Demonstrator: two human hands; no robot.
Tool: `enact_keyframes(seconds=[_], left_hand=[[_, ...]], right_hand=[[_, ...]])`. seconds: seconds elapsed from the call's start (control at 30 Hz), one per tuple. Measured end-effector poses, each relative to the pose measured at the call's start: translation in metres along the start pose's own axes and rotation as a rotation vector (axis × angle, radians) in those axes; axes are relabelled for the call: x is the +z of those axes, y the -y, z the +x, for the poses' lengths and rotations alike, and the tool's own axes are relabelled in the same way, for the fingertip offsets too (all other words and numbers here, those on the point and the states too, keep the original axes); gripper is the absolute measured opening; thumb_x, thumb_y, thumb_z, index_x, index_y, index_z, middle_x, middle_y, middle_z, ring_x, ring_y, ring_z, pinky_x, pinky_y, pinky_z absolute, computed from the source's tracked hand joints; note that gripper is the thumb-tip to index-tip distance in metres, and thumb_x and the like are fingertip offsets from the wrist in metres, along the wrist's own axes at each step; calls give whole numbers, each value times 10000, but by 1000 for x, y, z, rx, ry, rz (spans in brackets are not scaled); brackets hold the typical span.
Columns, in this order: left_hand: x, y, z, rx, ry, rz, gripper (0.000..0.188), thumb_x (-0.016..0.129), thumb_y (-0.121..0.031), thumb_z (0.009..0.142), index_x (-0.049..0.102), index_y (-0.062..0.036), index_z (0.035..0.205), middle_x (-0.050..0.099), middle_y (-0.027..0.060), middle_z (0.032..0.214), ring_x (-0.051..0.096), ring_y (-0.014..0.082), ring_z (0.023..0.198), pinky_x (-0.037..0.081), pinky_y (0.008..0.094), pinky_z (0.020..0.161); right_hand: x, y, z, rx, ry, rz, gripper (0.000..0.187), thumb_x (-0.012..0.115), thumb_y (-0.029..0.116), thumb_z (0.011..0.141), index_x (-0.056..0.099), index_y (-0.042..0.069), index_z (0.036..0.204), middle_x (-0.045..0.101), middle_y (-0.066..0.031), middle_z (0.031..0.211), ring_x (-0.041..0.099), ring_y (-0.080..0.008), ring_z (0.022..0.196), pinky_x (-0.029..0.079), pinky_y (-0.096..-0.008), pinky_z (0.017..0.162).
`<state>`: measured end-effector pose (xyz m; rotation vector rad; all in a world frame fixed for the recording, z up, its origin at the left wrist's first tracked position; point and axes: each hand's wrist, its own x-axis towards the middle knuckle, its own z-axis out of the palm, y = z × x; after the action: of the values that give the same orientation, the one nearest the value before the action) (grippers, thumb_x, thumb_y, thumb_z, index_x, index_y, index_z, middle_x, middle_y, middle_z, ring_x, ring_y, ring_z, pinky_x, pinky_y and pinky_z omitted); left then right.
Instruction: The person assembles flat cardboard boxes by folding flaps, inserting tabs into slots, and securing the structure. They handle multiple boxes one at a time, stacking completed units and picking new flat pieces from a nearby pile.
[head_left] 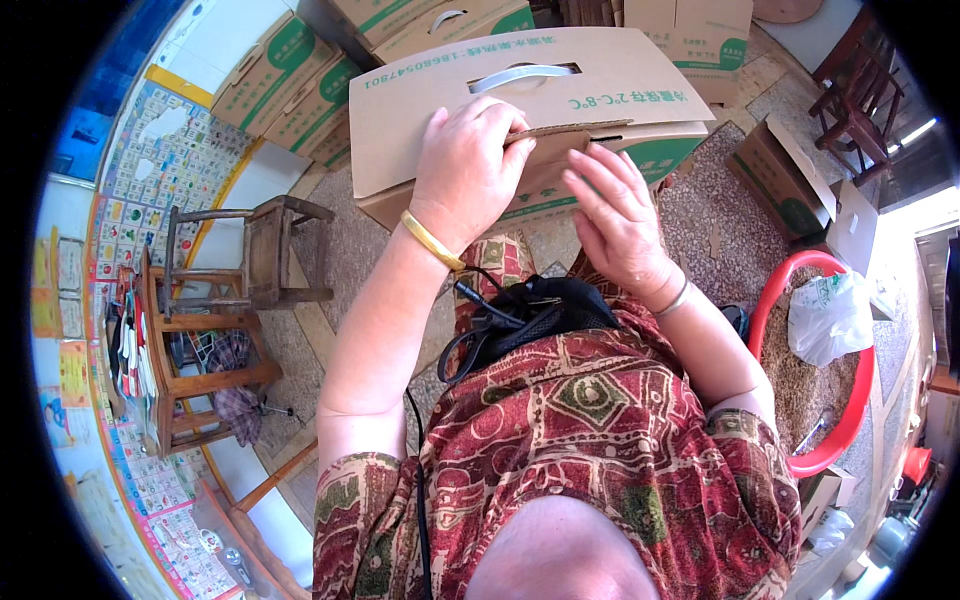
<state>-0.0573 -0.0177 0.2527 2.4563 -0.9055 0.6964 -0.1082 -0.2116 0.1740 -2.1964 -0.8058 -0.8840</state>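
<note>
A brown cardboard carton (425, 110) with green printing and a white plastic carry handle (525, 75) on its top stands in front of me. My left hand (465, 170), with a yellow bangle at the wrist, is closed on a cardboard flap (575, 130) at the carton's near edge. Its thumb and curled fingers pinch the flap's left end. Close to the right part of that flap is my right hand (622, 220), its fingers stretched out and holding nothing. Whether those fingertips touch the cardboard, I cannot tell.
Similar cartons (290, 90) are stacked behind, and an opened one (785, 180) lies at the right. A wooden chair (275, 250) stands to the left. Beside my right arm, a red-rimmed round container (865, 400) holds brown grainy material and a white plastic bag (830, 315).
</note>
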Motion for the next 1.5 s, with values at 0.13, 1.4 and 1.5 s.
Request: enact_keyframes(seconds=[0.13,1.4,1.5], left_hand=[[-1,3,11,-8,24,-33,139,644,-123,800,593,-39,899,636,104,908,607,303,852,471,380,757],[-28,41,44,-154,276,-480,200,587,-168,892,665,15,906,623,85,841,595,201,784,469,298,710],[-27,44,45,-154,284,-517,188,578,-130,910,641,47,901,591,40,833,547,117,792,440,250,721]], right_hand=[[10,-3,14,-31,57,-110,488,616,49,753,574,98,1236,484,-69,1368,421,-275,1290,287,-486,1079],[10,11,64,-127,105,-293,494,584,119,695,595,87,1187,444,-27,1380,440,-212,1198,334,-505,990],[13,7,66,-143,91,-317,485,578,125,694,598,83,1176,440,-22,1384,441,-215,1178,344,-491,975]])
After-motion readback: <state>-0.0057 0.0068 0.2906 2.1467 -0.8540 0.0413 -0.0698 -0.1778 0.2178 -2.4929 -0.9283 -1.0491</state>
